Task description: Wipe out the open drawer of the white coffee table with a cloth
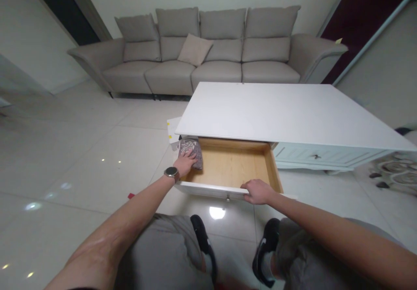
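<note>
A wooden drawer (234, 164) stands pulled out from a white coffee table (280, 112). A folded, patterned grey-purple cloth (192, 146) lies in the drawer's back left corner. My left hand (186, 163), with a watch on the wrist, rests flat on that cloth, fingers stretched out. My right hand (257, 191) is curled over the top edge of the drawer's white front panel (208, 189), fingers closed on it.
A grey sofa (208, 51) with a loose cushion stands behind the table. A white box (172, 130) sits on the tiled floor by the table's left corner. A patterned rug (391, 173) lies at the right. My knees and black shoes are below the drawer.
</note>
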Demonstrator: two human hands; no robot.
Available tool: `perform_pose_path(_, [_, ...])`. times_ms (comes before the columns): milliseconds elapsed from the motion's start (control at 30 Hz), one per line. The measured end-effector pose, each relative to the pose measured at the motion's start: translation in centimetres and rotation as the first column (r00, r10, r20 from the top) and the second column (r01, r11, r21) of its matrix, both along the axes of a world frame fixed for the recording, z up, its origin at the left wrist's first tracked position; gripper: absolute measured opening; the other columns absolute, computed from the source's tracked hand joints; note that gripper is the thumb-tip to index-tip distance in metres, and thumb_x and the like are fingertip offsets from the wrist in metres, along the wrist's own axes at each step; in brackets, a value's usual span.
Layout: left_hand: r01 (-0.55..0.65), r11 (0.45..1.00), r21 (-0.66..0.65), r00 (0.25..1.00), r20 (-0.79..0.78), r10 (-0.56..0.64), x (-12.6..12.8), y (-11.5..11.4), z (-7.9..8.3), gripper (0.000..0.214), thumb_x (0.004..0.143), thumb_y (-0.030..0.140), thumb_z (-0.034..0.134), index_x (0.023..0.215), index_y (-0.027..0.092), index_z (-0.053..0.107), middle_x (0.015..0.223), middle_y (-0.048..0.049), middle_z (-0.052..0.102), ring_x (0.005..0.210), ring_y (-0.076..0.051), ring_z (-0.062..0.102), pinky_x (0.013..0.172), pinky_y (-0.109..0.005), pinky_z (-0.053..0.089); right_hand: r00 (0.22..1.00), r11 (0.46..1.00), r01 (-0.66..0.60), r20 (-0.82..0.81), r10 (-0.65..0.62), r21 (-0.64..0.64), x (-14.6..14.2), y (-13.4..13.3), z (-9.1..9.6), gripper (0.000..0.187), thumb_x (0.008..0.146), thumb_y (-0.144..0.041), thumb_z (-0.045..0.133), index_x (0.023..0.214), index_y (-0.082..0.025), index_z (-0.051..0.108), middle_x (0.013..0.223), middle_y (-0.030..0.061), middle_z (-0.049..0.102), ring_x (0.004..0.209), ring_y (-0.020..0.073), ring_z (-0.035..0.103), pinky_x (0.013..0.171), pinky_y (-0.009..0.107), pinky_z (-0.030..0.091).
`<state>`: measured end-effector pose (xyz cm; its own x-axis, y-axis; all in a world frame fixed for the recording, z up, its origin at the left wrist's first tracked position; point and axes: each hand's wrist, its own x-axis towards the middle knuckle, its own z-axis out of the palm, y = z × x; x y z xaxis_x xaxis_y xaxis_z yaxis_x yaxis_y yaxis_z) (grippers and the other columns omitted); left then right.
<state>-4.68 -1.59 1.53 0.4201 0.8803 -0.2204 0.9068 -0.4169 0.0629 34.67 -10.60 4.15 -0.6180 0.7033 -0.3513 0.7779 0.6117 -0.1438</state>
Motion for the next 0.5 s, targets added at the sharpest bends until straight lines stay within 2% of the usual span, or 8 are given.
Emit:
perform_pose_path(67, [0.087,0.994,-0.070,0.995,-0.036,-0.090,0.9,0.2,-0.1,0.055,0.086,0.007,0.047,0.132,0.028,0.070,0.154,-0.0044,0.055,0.154,-0.023,0.030,0.129,-0.051,0.008,1.000,1.000,0.005,-0.001,-0.005,-0.010,-0.1,0.0,0.1,0.031,0.084,-0.037,0.057,0.104,-0.020,0.075,0.101,0.0135,0.077,0.092,0.0297,0.072,0.076,0.035,0.047])
perform_pose_path(133, [0.119,0.982,-0.147,0.989,-0.067,-0.130,2.0,0.4,-0.4,0.051,0.086,0.008,0.048,0.125,0.028,0.073,0.147,-0.0045,0.062,0.149,-0.022,0.038,0.129,-0.048,0.007,1.000,1.000,0.006,-0.005,-0.006,-0.014,-0.1,0.0,0.1,0.031,0.084,-0.037,0.057,0.103,-0.020,0.075,0.101,0.0135,0.077,0.092,0.0298,0.072,0.076,0.035,0.047])
perform_pose_path(200, [0.085,0.980,-0.178,0.992,-0.079,-0.101,3.1,0.5,-0.8,0.047,0.086,0.011,0.051,0.122,0.029,0.075,0.145,-0.0048,0.063,0.149,-0.024,0.039,0.128,-0.047,0.008,1.000,1.000,0.008,-0.008,-0.008,-0.016,-0.1,0.0,0.1,0.030,0.084,-0.036,0.057,0.102,-0.020,0.075,0.100,0.0134,0.077,0.092,0.0298,0.072,0.076,0.035,0.047])
perform_pose_path(300, [-0.038,0.994,-0.101,0.998,-0.049,0.033,4.8,0.8,-1.0,0.043,0.090,0.022,0.054,0.127,0.030,0.073,0.154,-0.0052,0.054,0.155,-0.032,0.024,0.127,-0.054,0.003,1.000,1.000,0.009,-0.007,-0.009,-0.017,0.0,0.0,0.0,0.031,0.084,-0.036,0.057,0.103,-0.020,0.075,0.100,0.0138,0.077,0.092,0.0298,0.072,0.075,0.035,0.047])
perform_pose_path(400, [-0.171,0.985,0.036,0.985,0.042,0.169,6.4,1.6,-0.8,0.051,0.096,0.033,0.049,0.146,0.031,0.059,0.161,-0.0070,0.045,0.157,-0.038,0.014,0.125,-0.060,0.005,1.000,1.000,0.011,-0.004,-0.011,-0.018,0.1,0.0,-0.1,0.031,0.084,-0.036,0.057,0.102,-0.020,0.076,0.100,0.0140,0.077,0.091,0.0300,0.072,0.075,0.035,0.047])
perform_pose_path(500, [-0.213,0.970,0.121,0.967,0.166,0.192,7.8,2.6,-1.2,0.064,0.099,0.032,0.043,0.162,0.031,0.032,0.163,-0.0107,0.040,0.153,-0.037,0.024,0.125,-0.057,0.014,1.000,0.999,0.023,-0.012,-0.023,-0.025,0.2,0.0,-0.3,0.030,0.083,-0.036,0.057,0.101,-0.020,0.075,0.099,0.0137,0.077,0.090,0.0301,0.072,0.075,0.036,0.047])
